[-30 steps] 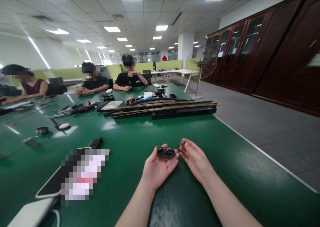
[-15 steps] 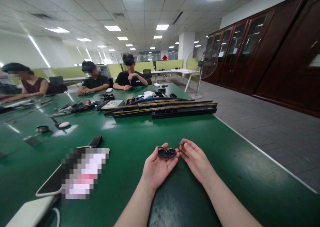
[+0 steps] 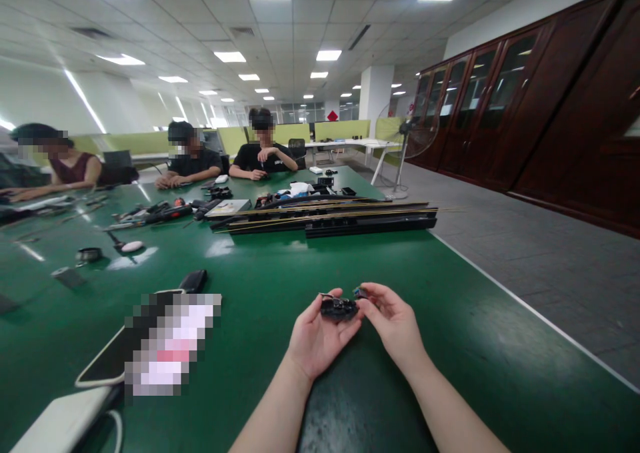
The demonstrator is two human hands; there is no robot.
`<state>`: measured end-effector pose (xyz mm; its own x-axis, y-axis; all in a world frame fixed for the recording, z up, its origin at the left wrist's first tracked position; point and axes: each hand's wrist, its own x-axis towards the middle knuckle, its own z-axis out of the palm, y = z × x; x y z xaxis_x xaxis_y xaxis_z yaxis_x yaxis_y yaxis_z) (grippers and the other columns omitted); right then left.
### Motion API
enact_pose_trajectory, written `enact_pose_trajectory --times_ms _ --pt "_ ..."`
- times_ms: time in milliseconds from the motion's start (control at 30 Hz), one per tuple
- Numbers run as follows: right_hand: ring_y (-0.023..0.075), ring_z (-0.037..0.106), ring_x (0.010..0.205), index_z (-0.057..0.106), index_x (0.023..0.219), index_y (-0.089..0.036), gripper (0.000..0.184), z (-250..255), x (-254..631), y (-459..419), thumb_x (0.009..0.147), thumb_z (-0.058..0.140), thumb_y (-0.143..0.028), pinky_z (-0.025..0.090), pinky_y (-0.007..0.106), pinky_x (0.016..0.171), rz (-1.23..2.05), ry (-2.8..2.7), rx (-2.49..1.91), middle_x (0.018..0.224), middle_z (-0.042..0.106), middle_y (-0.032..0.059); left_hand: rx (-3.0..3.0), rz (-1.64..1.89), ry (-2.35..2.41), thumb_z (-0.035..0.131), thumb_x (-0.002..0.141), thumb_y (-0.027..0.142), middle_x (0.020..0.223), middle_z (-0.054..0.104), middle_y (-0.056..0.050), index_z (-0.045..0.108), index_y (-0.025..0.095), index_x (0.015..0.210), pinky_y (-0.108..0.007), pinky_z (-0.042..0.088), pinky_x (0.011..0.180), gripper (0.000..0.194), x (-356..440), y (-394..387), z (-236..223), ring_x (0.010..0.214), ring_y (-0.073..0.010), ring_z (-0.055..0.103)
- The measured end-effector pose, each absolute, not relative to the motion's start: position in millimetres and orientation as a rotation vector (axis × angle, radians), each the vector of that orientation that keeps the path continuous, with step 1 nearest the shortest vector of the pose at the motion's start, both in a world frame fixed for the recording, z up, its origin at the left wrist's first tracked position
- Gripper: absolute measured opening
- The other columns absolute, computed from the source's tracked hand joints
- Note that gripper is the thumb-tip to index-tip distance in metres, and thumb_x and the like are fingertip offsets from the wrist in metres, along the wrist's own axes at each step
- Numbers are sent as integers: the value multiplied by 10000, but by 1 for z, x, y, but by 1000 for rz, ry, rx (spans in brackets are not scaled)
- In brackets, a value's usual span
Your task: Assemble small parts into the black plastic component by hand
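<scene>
Black device (image 3: 339, 308) sits in the left hand (image 3: 317, 343), held above the near part of the green table (image 3: 250, 366), a little right of the middle. The left hand is palm up and about half open, its thumb at the device's left end and its fingers bent beneath and beyond it. The right hand (image 3: 397, 323) is nearly closed at the tips, thumb and fingers pinching a small piece (image 3: 360, 293) just beside the device's right end; whether the two touch, I cannot tell. As for how far things have got, the device looks open, with uneven inner parts showing on its upper side, and the small piece appears separate from it, so the two do not look like one closed unit. Which inner parts are fixed or loose is too small to make out. On the near left lie a dark tablet-like slab (image 3: 105, 353) with a pale rim and a white box (image 3: 60, 416); long black strips (image 3: 370, 224) lie across the table farther off.
</scene>
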<state>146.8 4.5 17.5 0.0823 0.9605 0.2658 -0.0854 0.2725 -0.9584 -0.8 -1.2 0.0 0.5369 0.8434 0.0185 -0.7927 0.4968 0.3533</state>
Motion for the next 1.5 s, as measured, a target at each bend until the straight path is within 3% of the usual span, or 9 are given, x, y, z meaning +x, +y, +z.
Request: enact_pose_trajectory --times_ms 367,600,867,1100,1333,1500 --pt "249 515 980 670 840 -305 198 16 138 3 684 636 -187 364 446 889 721 -1805 -1020 954 651 28 263 1091 217 364 883 289 880 638 -44 626 154 816 -346 368 943 302 7 0 -2 869 -152 598" --pt "220 546 956 659 885 -286 210 9 142 5 703 614 -192 407 390 866 782 -1673 -1005 971 638 33 246 1078 273 388 873 326 956 628 -79 631 145 832 -310 394 917 305 4 1 -2 962 -180 580" --pt "236 528 1001 679 847 -272 219 6 139 8 662 632 -164 403 414 883 754 -1844 -1124 999 642 44 251 1103 315 394 869 326 881 632 -80 613 136 823 -308 453 837 294 3 4 -8 882 -180 608" --pt "199 541 1042 663 942 -224 274 3 144 13 691 586 -144 376 370 952 969 -1835 -1122 1096 610 53 250 1077 437 390 870 341 927 628 -90 560 156 904 -285 495 737 253 1 5 -8 905 -196 618" --pt "190 566 1003 604 1029 -237 312 -1 148 16 723 576 -184 400 359 927 946 -1820 -1124 1051 641 26 475 1189 841 435 853 272 872 628 -79 506 149 996 -287 498 735 201 -3 10 -7 756 -141 630" --pt "192 567 1012 577 1064 -234 340 -8 151 21 726 574 -200 403 354 927 948 -1857 -1180 1069 633 34 1021 1213 1313 389 849 312 963 620 -97 499 155 1062 -348 473 803 287 -15 19 -19 844 -170 612"
